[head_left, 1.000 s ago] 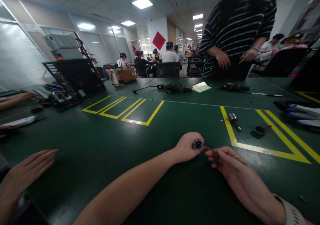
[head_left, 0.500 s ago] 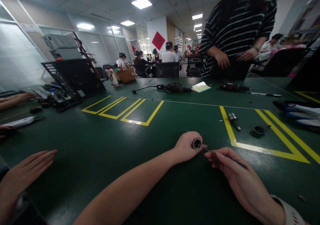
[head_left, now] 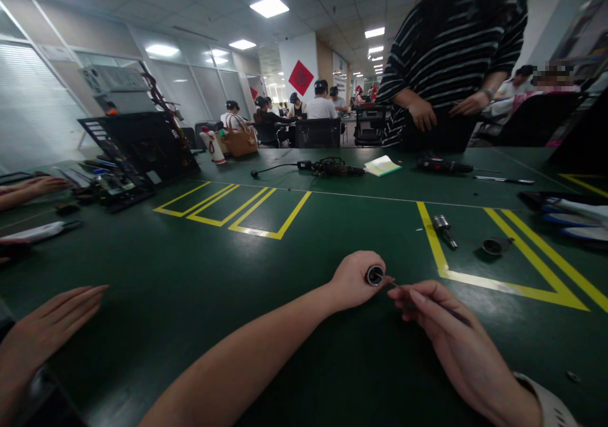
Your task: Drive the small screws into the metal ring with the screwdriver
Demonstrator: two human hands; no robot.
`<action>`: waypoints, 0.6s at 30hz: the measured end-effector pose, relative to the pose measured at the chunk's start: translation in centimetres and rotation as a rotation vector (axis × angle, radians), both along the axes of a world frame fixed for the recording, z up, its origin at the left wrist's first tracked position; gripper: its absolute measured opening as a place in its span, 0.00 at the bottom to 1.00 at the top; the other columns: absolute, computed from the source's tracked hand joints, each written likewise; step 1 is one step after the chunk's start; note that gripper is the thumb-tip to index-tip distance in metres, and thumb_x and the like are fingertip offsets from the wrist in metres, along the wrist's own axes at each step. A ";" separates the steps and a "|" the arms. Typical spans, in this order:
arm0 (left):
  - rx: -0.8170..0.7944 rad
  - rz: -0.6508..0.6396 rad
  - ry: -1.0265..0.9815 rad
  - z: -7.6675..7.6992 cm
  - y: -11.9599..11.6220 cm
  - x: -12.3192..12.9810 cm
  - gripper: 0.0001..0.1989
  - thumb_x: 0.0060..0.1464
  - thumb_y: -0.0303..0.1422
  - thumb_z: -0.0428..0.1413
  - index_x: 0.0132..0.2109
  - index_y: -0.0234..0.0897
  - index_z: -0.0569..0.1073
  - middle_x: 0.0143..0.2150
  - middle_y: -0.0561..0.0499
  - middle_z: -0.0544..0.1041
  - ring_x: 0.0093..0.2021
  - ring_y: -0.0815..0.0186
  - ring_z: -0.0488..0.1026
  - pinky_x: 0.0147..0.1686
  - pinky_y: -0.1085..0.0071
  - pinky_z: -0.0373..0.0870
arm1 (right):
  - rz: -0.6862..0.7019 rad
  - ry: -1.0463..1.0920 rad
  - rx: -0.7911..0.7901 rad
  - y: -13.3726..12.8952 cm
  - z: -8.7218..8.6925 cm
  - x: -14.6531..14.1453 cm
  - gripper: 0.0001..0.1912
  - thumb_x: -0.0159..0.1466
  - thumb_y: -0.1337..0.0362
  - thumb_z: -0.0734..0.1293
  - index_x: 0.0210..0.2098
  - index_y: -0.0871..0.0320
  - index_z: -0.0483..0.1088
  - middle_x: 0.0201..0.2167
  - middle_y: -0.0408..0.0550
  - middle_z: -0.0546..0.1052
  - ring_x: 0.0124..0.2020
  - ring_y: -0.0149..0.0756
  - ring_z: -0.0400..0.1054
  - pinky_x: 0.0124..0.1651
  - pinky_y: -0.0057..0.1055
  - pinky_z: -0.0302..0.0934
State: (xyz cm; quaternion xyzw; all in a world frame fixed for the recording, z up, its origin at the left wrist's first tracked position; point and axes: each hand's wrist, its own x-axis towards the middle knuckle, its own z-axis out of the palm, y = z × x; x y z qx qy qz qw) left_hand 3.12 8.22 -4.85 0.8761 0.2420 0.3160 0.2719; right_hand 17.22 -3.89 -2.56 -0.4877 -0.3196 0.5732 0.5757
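My left hand [head_left: 352,280] is wrapped round a hollow metal cylinder [head_left: 368,279], whose round open end faces me. Most of the cylinder's body is hidden inside that fist. Pinched in the fingers of my right hand [head_left: 446,325] is a thin metal pick-like tool [head_left: 395,284]. Its slender tip reaches into the cylinder's mouth, while the other end runs back under the hand; its exact kind is unclear. Both hands are held low over the green table [head_left: 199,281].
A metal shaft part [head_left: 443,230] and a dark metal cup-shaped part [head_left: 494,246] lie right of centre near yellow tape. Behind are a cabled tool [head_left: 327,166], a notepad [head_left: 382,165] and a power tool [head_left: 444,163]. Another person's hand [head_left: 52,325] rests at left; someone stands opposite.
My hands and the cylinder have shifted only very slightly; the tool's tip stays in the cylinder's opening. The standing person's hands have moved a little.
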 end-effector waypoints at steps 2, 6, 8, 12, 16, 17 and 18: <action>0.011 0.012 0.011 0.0 0.0 0.0 0.11 0.51 0.35 0.58 0.27 0.35 0.66 0.26 0.56 0.66 0.28 0.71 0.65 0.31 0.74 0.61 | 0.004 -0.007 -0.001 0.0 0.0 0.0 0.10 0.54 0.54 0.72 0.30 0.52 0.76 0.36 0.45 0.78 0.41 0.42 0.67 0.43 0.36 0.59; -0.008 0.046 0.028 0.0 -0.1 0.1 0.12 0.50 0.35 0.59 0.26 0.35 0.66 0.26 0.56 0.67 0.28 0.71 0.64 0.31 0.74 0.62 | -0.005 -0.015 -0.005 0.1 0.1 0.0 0.10 0.52 0.54 0.72 0.29 0.53 0.76 0.34 0.45 0.78 0.40 0.41 0.67 0.43 0.35 0.59; -0.019 0.046 0.013 0.1 -0.1 0.1 0.12 0.50 0.35 0.59 0.26 0.35 0.66 0.26 0.55 0.67 0.28 0.71 0.64 0.31 0.74 0.62 | -0.002 -0.019 -0.008 0.0 0.1 0.0 0.11 0.51 0.53 0.73 0.28 0.53 0.77 0.34 0.45 0.79 0.40 0.41 0.67 0.43 0.35 0.59; -0.037 0.053 -0.003 0.2 -0.1 0.2 0.12 0.49 0.35 0.60 0.25 0.35 0.66 0.26 0.55 0.67 0.28 0.71 0.64 0.31 0.74 0.62 | 0.018 -0.039 -0.018 0.0 0.4 -0.1 0.12 0.50 0.52 0.73 0.28 0.53 0.77 0.33 0.46 0.78 0.40 0.43 0.67 0.43 0.37 0.58; -0.037 0.057 0.011 0.1 0.0 0.1 0.12 0.50 0.36 0.60 0.26 0.35 0.66 0.26 0.55 0.67 0.28 0.71 0.64 0.31 0.74 0.63 | -0.002 -0.039 -0.012 -0.2 0.3 -0.2 0.12 0.50 0.52 0.73 0.27 0.53 0.77 0.32 0.45 0.78 0.40 0.44 0.67 0.43 0.38 0.58; -0.035 0.055 0.009 0.1 0.0 0.1 0.12 0.50 0.36 0.60 0.26 0.35 0.66 0.26 0.55 0.67 0.28 0.71 0.64 0.32 0.74 0.63 | -0.011 -0.036 -0.007 -0.2 0.2 -0.2 0.12 0.50 0.52 0.73 0.27 0.53 0.76 0.32 0.45 0.78 0.39 0.43 0.67 0.43 0.38 0.58; -0.032 0.051 0.006 0.0 0.0 0.0 0.12 0.50 0.37 0.59 0.26 0.35 0.66 0.26 0.55 0.67 0.28 0.71 0.64 0.32 0.74 0.63 | -0.019 -0.033 -0.003 -0.2 0.1 -0.2 0.12 0.51 0.52 0.73 0.27 0.53 0.76 0.32 0.45 0.78 0.39 0.43 0.67 0.43 0.38 0.58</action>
